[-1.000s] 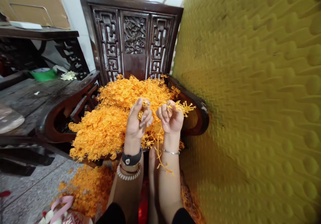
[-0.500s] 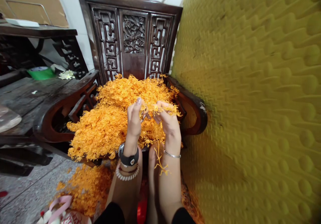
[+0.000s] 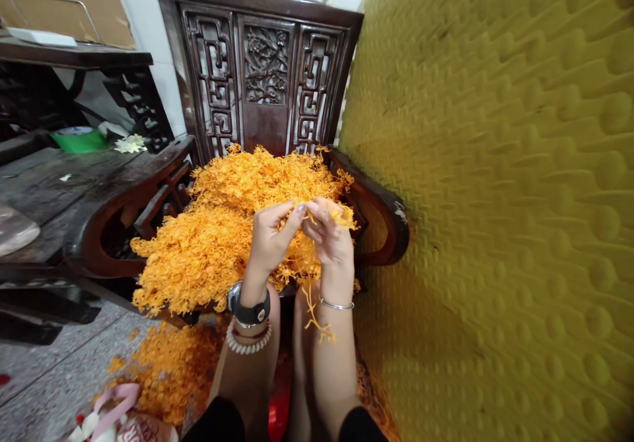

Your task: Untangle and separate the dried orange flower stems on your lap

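Note:
My left hand (image 3: 273, 232) and my right hand (image 3: 333, 230) meet above a big heap of thin, branching orange plastic pieces (image 3: 208, 257). The left thumb and fingers pinch together at the right fingertips, on what looks like part of an orange piece. In the right hand is a small bunch of branching orange pieces (image 3: 344, 216), its ends sticking out past the fingers. A loose orange strand (image 3: 313, 313) dangles below the right hand, beside the wrist. The heap lies on the seat of a dark carved wooden chair (image 3: 265, 121).
A yellow textured foam mat (image 3: 485, 217) stands upright along the right side. At left a dark wooden bench (image 3: 54, 191) holds a roll of green tape (image 3: 79, 139) and a white flower (image 3: 131, 143). More orange pieces (image 3: 173, 369) lie on the floor near a pink-handled bag (image 3: 143, 427).
My left hand has turned and moved right, bringing its thumb and fingers against the right fingertips. The right hand stays nearly in place with its orange bunch.

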The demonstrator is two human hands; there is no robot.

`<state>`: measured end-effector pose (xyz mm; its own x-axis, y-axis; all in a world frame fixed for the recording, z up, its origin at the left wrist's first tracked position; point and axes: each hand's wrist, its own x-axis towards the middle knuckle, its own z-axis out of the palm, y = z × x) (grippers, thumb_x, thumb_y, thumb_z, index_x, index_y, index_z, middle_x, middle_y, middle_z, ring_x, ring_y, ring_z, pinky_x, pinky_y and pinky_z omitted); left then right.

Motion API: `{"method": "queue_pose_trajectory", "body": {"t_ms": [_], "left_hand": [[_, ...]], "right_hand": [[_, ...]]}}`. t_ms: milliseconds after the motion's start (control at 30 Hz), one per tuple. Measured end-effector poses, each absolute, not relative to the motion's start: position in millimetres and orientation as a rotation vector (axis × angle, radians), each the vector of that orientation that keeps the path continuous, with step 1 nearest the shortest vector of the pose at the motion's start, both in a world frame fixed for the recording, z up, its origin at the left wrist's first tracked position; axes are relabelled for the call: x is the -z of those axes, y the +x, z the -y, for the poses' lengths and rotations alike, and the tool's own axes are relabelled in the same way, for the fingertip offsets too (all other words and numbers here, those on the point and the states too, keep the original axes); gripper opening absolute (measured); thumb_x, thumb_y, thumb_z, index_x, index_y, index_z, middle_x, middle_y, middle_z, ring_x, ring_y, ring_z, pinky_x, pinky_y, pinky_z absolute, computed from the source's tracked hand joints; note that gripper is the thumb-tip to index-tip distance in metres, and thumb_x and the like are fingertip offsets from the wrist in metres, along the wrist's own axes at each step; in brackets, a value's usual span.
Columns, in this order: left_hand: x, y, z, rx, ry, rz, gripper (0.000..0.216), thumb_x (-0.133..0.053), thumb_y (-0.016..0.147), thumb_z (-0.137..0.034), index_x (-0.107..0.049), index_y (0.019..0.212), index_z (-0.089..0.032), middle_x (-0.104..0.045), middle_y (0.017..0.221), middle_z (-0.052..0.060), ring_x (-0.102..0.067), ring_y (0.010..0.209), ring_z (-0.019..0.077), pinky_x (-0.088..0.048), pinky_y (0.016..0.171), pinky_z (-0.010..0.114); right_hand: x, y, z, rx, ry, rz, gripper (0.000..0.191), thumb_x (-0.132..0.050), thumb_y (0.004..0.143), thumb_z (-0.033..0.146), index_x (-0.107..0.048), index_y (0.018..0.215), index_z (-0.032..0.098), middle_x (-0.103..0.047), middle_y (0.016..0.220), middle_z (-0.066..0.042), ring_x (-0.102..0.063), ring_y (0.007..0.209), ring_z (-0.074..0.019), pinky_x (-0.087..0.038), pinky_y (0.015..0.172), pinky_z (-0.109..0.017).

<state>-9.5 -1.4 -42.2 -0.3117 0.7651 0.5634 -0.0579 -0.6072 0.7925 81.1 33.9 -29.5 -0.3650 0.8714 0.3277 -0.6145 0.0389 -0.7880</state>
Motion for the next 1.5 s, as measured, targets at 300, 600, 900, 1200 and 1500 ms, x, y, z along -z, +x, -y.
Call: {"method": "queue_pose_trajectory", "body": {"t_ms": [300,600,900,1200,1500], "left_hand": [[42,-6,-7,-2.012,0.727,-0.181,0.034,-0.060,0.073,-0.029,-0.035,0.051,-0.017,-0.022,0.044,-0.008,-0.017,0.037,0.0040,-0.021,0.035,0.016],[44,-52,0,-2.217,0.454,0.008,0.038,-0.055,0.069,-0.025,-0.021,0.053,-0.017,-0.051,0.074,-0.001,-0.024,0.044,0.0018,-0.035,0.045,0.014],[46,-38,-5,-2.195,0.908,-0.507,0.022,-0.059,0.069,-0.023,-0.045,0.054,-0.017,-0.040,0.052,-0.006,-0.033,0.040,0.0034,-0.029,0.040,0.019],[50,-21,-8,-1.956,1.214,-0.867,0.026,-0.056,0.077,-0.043,-0.057,0.070,-0.018,-0.048,0.059,-0.001,-0.041,0.047,0.0075,-0.035,0.042,0.020],[56,-16,-23,-2.146,1.075,-1.121,0.040,-0.043,0.083,-0.052,-0.060,0.075,-0.018,-0.059,0.078,0.005,-0.055,0.074,0.0135,-0.046,0.067,0.025]], "right_hand": [[28,81,-32,-1.666,0.174,0.654,0.036,-0.054,0.073,0.018,-0.025,0.052,0.019,-0.018,0.039,0.013,-0.006,0.031,-0.0011,-0.018,0.030,-0.010],[27,104,-45,-1.414,-0.199,0.934,0.036,-0.058,0.068,0.016,-0.027,0.050,0.018,-0.022,0.046,0.008,-0.022,0.042,-0.0051,-0.024,0.040,-0.017],[31,87,-39,-1.187,-0.398,1.297,0.019,-0.058,0.075,0.022,-0.040,0.071,0.022,-0.049,0.075,0.004,-0.050,0.057,-0.0060,-0.039,0.049,-0.020],[22,89,-28,-0.933,-0.403,1.702,0.017,-0.051,0.083,0.020,-0.066,0.092,0.023,-0.068,0.095,-0.001,-0.062,0.087,-0.0127,-0.049,0.075,-0.028],[24,83,-30,-0.664,-0.514,1.952,0.022,-0.049,0.083,0.016,-0.066,0.095,0.024,-0.065,0.103,-0.003,-0.058,0.097,-0.0151,-0.045,0.087,-0.035]]}}
